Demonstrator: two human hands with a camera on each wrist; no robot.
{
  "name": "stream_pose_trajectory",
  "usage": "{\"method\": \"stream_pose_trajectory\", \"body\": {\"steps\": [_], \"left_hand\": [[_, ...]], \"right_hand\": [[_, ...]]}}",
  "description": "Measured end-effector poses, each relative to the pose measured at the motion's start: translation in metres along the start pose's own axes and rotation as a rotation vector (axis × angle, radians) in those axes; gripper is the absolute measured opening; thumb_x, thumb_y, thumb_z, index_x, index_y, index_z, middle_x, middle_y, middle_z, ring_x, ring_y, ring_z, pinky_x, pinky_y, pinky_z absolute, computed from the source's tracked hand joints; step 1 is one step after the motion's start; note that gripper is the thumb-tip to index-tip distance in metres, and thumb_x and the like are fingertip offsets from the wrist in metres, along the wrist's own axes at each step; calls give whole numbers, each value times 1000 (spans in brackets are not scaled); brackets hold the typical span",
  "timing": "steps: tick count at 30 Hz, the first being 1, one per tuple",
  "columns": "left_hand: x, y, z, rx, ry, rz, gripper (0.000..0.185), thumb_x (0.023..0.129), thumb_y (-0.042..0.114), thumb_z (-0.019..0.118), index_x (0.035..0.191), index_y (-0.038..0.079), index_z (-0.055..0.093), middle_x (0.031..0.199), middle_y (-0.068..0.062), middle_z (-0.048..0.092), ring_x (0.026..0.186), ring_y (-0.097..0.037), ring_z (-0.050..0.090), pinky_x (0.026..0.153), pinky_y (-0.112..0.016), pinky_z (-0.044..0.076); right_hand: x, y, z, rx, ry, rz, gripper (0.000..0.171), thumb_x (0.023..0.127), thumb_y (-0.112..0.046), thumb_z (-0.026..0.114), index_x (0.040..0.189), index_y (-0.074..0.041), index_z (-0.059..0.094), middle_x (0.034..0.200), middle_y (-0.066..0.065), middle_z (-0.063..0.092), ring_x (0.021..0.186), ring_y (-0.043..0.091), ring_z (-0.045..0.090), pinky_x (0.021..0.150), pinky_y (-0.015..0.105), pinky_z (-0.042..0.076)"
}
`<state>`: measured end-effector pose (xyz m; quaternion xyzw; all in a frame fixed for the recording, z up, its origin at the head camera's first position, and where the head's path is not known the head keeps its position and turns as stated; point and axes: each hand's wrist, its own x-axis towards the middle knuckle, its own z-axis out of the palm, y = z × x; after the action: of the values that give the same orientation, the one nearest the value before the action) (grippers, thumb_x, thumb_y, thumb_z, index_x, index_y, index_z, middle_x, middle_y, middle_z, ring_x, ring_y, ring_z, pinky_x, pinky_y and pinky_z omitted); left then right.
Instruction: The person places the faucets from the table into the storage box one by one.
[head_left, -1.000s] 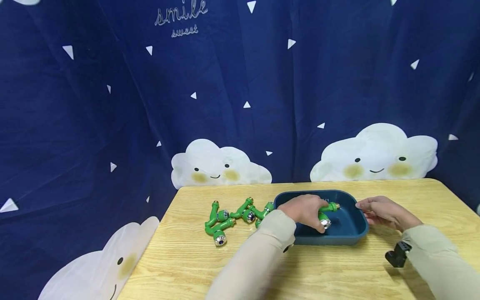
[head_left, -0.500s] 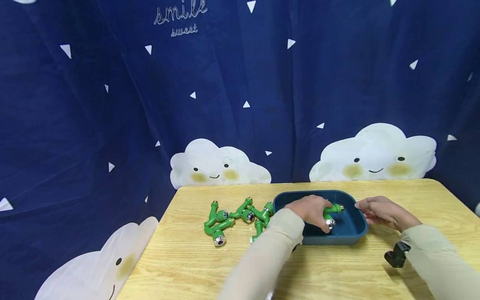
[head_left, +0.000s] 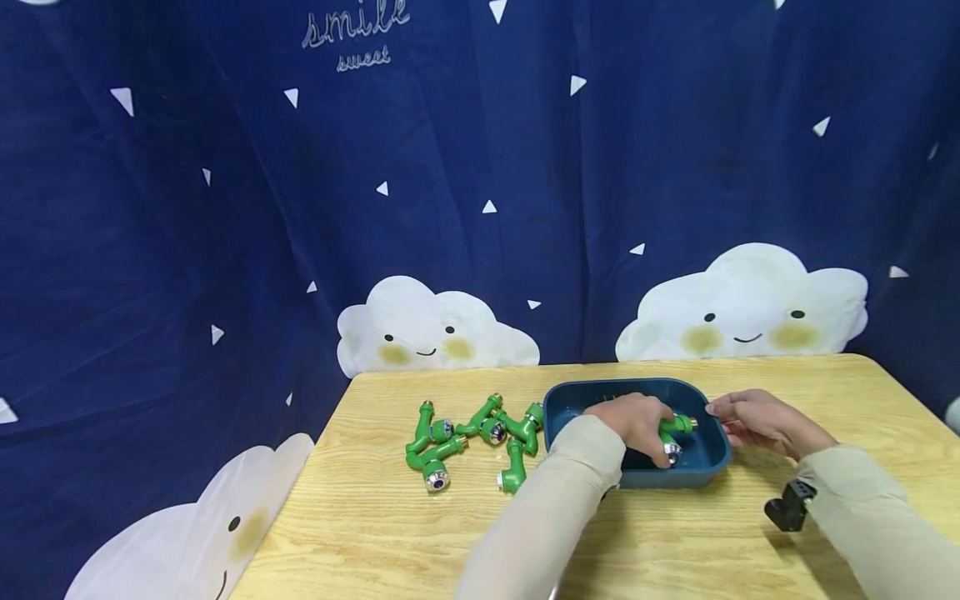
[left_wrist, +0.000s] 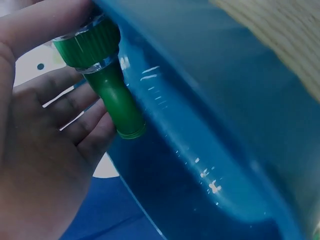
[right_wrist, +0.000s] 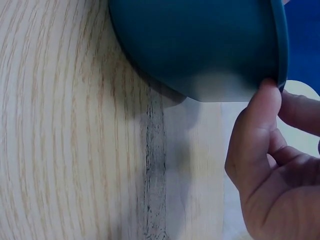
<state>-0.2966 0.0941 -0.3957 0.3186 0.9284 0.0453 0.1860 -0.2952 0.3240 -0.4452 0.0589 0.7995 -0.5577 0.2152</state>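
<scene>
My left hand (head_left: pixel 636 423) reaches inside a dark blue plastic bin (head_left: pixel 637 482) and holds a green tap (head_left: pixel 681 424) with a chrome-ended knob. In the left wrist view the thumb and fingers are around the knob end of the tap (left_wrist: pixel 116 97), its spout hanging close to the bin's inner wall. The palm of the left hand (left_wrist: pixel 45 150) faces the camera there. At the bin's right end my right hand (head_left: pixel 765 423) pinches the rim; in the right wrist view, thumb and index finger of the right hand (right_wrist: pixel 265 160) meet at the bin's edge (right_wrist: pixel 281 55).
Left of the bin, several green taps lie loosely grouped on the wooden table (head_left: pixel 360 533), among them a front-left tap (head_left: pixel 437 458), a back tap (head_left: pixel 482 419) and a tap near my left sleeve (head_left: pixel 514 468). A dark blue curtain (head_left: pixel 450 167) hangs behind.
My left hand has shifted right inside the bin with the tap in its grip. A tap on the table has come out from behind the left sleeve. My right hand keeps its place.
</scene>
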Motion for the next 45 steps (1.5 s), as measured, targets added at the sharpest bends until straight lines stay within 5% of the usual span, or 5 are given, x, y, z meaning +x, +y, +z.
{"method": "stream_pose_trajectory", "body": {"steps": [10, 22, 33, 45], "left_hand": [[7, 9, 5, 67, -24, 4, 64, 81, 34, 78, 140, 40, 53, 105, 17, 58, 87, -3, 52, 72, -17, 43], [4, 22, 3, 49, -64, -67, 53, 83, 25, 74, 131, 43, 59, 100, 18, 59, 86, -4, 54, 71, -21, 44], [2, 18, 6, 38, -103, -112, 44, 91, 29, 66, 131, 45, 59, 116, 22, 60, 95, -5, 53, 81, -23, 43], [12, 13, 9, 14, -132, -73, 49, 87, 23, 68, 131, 43, 60, 115, 22, 60, 96, -5, 53, 83, -21, 43]], "right_hand": [[0, 0, -1, 1, -8, -2, 54, 105, -16, 44, 142, 21, 30, 86, -1, 67, 73, 7, 68, 68, 24, 60], [-4, 0, 0, 8, -5, -6, 51, 105, -15, 44, 140, 20, 34, 85, -2, 67, 73, 7, 68, 68, 24, 59], [-6, -3, 4, -40, 0, -6, 48, 104, -14, 42, 138, 20, 38, 84, 0, 67, 72, 8, 67, 68, 25, 60], [-7, -4, 3, -7, -10, 15, 49, 104, -14, 43, 138, 20, 37, 81, -1, 67, 69, 6, 67, 66, 24, 59]]}}
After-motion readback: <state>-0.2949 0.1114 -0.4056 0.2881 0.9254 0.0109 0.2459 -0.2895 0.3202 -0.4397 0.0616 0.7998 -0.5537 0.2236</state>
